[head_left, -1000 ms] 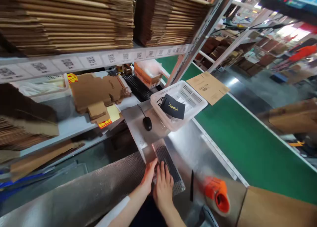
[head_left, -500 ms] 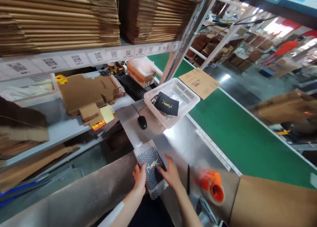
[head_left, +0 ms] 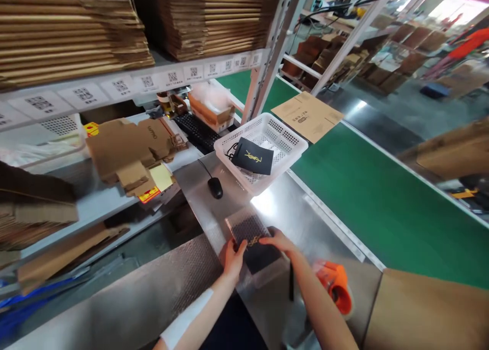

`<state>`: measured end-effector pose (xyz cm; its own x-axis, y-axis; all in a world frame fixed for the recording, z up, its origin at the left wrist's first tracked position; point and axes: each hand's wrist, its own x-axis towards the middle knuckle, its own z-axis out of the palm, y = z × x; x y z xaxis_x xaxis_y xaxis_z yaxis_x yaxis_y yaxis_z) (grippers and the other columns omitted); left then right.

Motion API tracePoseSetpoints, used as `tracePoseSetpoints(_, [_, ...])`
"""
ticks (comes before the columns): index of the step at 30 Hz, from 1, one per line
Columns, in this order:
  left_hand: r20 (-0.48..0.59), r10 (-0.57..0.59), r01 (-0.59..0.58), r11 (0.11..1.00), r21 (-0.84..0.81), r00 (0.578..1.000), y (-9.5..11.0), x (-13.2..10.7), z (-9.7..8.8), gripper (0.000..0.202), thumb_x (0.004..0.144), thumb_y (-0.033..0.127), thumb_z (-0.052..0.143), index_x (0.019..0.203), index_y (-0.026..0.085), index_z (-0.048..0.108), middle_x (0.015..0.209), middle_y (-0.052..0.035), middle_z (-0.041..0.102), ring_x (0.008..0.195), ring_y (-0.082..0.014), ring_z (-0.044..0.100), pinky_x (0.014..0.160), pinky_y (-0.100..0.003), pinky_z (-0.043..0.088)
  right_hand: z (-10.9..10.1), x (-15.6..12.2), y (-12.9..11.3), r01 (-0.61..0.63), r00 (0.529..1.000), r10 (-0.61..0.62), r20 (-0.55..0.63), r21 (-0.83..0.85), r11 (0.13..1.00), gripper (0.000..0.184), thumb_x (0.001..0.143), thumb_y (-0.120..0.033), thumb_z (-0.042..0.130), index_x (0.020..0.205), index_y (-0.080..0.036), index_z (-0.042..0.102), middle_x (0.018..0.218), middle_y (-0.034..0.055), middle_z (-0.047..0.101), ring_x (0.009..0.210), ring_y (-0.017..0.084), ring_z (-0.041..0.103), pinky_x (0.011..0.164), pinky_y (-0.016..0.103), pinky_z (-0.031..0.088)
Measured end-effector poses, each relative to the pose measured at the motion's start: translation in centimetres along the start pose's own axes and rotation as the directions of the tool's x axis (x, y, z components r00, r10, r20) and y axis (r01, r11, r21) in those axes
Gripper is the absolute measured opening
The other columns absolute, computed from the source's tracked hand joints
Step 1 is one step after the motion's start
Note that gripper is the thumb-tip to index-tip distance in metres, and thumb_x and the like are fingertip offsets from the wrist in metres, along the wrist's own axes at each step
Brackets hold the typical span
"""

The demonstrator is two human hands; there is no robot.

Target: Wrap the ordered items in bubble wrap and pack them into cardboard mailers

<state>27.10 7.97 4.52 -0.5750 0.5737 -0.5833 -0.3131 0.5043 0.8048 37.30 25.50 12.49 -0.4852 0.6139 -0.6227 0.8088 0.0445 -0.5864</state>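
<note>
The left hand [head_left: 233, 259] and right hand [head_left: 280, 241] grip opposite edges of the box [head_left: 256, 257], on or just above the bench [head_left: 237, 202]. The box is likely light and stiff, its bubble wrap [head_left: 245, 221] soft, slippery; hold by both long sides.

- Through the head view I have my left grip [head_left: 234, 258] on the near-left edge of a bubble-wrapped black YSL package [head_left: 260, 259].
- My right grip [head_left: 280, 242] holds its right edge.
- Farther along the steel bench [head_left: 196, 187] I see a black computer mouse [head_left: 215, 188] and a white perforated basket [head_left: 244, 181].
- An orange tape roll [head_left: 336, 285] lies near my right forearm.
- A green conveyor belt [head_left: 367, 187] runs alongside.
</note>
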Motion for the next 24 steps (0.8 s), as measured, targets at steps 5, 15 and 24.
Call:
tracePoseSetpoints(5, [0.208,0.211,-0.264,0.926,0.270,0.955,-0.2,0.7,-1.8,0.041,0.087,0.013,0.062,0.127,0.018,0.072,0.143,-0.0138,0.069,0.142,-0.0296,0.058,0.126,-0.050,0.040,-4.5,-0.3,-0.8,-0.126,0.980,0.096,-0.172,-0.174,0.977,0.047,0.074,-0.033,0.084,0.111,-0.010,0.069,0.103,0.0119,0.078,0.090,0.026,0.073,0.076,0.033,0.057])
tracePoseSetpoints(15, [0.452,0.295,-0.539,0.419,0.731,0.842,-3.4,-1.4,-7.7,0.066,0.090,0.007,0.051,0.155,0.018,0.051,0.169,-0.0122,0.040,0.161,-0.0334,0.029,0.132,-0.063,0.022,7.1,-4.9,-4.7,-0.282,0.805,-0.179,-0.565,-0.631,0.723,0.076,0.086,-0.036,0.074,0.148,-0.001,0.047,0.136,0.0246,0.062,0.122,0.037,0.058,0.102,0.046,0.046])
tracePoseSetpoints(24, [0.523,0.302,-0.603,0.349,0.718,0.797,-3.6,-1.0,-9.5,0.056,0.091,0.012,0.054,0.147,0.012,0.061,0.163,-0.0173,0.049,0.159,-0.0329,0.033,0.133,-0.058,0.024,11.7,-6.9,-5.1,-0.057,0.905,-0.256,-0.339,-0.694,0.717,0.062,0.094,-0.034,0.064,0.151,-0.015,0.055,0.148,0.0198,0.060,0.131,0.036,0.059,0.109,0.047,0.049])
